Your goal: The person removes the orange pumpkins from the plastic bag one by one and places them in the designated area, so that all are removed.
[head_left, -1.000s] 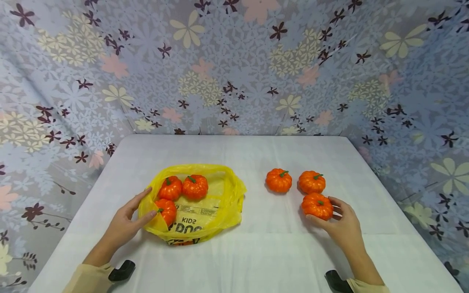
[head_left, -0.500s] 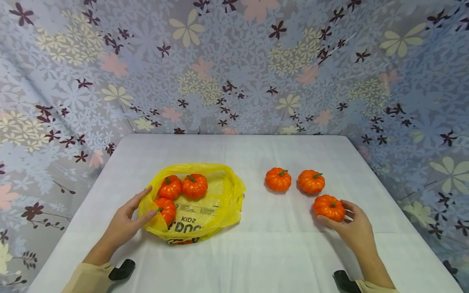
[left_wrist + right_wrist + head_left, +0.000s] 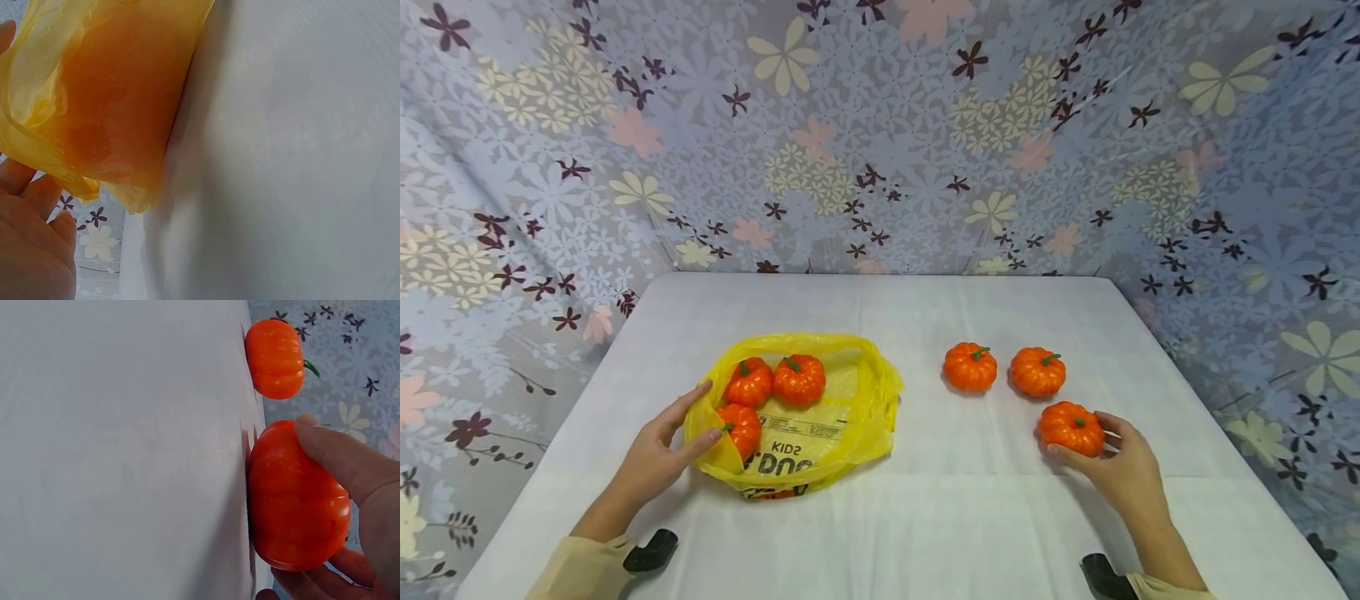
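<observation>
My right hand (image 3: 1122, 467) grips a small orange pumpkin (image 3: 1070, 432) with a green stem, thumb on its near side and fingers round its right side. In the right wrist view this pumpkin (image 3: 294, 500) sits against the white cloth, under the thumb. At left, my left hand (image 3: 651, 458) holds the side of a yellow plastic bag (image 3: 874, 408), thumb and fingers at its rim. Inside the bag's open mouth lie three orange pumpkins (image 3: 800, 382), all towards its left. Through the thin plastic (image 3: 119, 112), an orange shape shows in the left wrist view.
Two more orange pumpkins, one nearer the bag (image 3: 970, 368) and one farther right (image 3: 1037, 373), stand on the white-covered table (image 3: 880, 308). Floral fabric (image 3: 880, 150) hangs behind and beside the table.
My right hand has moved the pumpkin a little to the right and nearer, apart from the two behind it; lately it has hardly moved. The left hand and bag stay put.
</observation>
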`<state>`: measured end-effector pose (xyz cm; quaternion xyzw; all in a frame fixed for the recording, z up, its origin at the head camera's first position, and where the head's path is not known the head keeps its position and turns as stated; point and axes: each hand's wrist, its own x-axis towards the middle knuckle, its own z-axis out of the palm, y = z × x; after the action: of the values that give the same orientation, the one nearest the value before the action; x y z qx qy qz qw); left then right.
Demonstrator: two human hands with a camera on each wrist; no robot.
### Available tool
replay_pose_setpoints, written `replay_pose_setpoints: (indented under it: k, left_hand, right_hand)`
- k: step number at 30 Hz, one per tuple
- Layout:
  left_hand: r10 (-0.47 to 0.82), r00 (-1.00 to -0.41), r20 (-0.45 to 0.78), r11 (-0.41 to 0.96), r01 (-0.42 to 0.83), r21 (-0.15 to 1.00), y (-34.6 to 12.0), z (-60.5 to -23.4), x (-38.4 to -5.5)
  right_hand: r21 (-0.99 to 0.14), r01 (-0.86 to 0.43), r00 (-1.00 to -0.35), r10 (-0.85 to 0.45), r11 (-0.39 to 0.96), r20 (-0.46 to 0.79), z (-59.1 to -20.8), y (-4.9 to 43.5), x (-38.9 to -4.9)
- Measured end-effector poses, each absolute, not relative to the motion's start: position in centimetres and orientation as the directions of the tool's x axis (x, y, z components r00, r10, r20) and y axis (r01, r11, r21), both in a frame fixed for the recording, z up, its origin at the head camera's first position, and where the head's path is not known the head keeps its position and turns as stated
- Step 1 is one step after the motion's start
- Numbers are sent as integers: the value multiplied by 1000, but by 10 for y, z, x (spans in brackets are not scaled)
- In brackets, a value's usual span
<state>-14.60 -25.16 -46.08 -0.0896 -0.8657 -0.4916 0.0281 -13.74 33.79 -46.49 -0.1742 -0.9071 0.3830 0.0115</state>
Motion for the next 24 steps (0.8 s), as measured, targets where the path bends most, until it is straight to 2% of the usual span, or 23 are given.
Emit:
replay_pose_setpoints:
  k: [9, 15, 24]
  left_hand:
    - [123, -985, 120, 507, 166, 846, -251, -460, -148]
    - [118, -987, 107, 515, 153, 844, -250, -458, -148]
    - [115, -988, 99, 522, 145, 841, -250, -457, -148]
  right_hand:
    - [-683, 285, -948, 301, 672, -99, -467, 336, -138]
    - [-713, 276, -948, 307, 644, -89, -465, 334, -138]
    - [-726, 219, -934, 354, 652, 36, -449, 329, -139]
